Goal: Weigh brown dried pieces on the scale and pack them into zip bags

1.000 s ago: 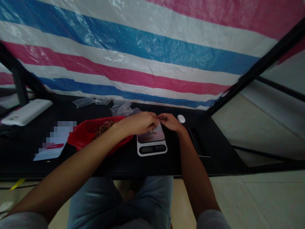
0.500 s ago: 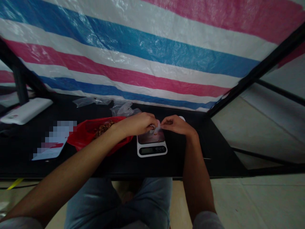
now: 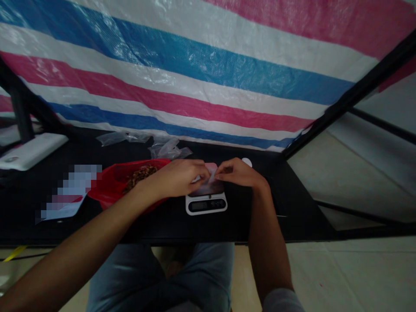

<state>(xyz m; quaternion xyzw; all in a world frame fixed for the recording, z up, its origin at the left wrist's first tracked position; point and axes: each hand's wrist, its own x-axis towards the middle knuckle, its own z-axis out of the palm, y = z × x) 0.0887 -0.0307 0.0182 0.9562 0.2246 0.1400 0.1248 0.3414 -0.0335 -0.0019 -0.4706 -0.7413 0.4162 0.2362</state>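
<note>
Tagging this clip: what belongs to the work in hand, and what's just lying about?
Work in hand:
left hand, right hand
clear plastic between their fingers
scale beneath
red bag of brown pieces, probably

Lying about:
white slab
printed card
round white object
clear bags behind, possibly spares

The left hand (image 3: 183, 177) and right hand (image 3: 238, 172) come close together, fingers curled and thumbs toward the index fingers. The left forearm (image 3: 107, 225) slants in from the lower left; the right forearm (image 3: 268, 234) rises steeply, its wrist (image 3: 261, 184) bent inward.
</note>
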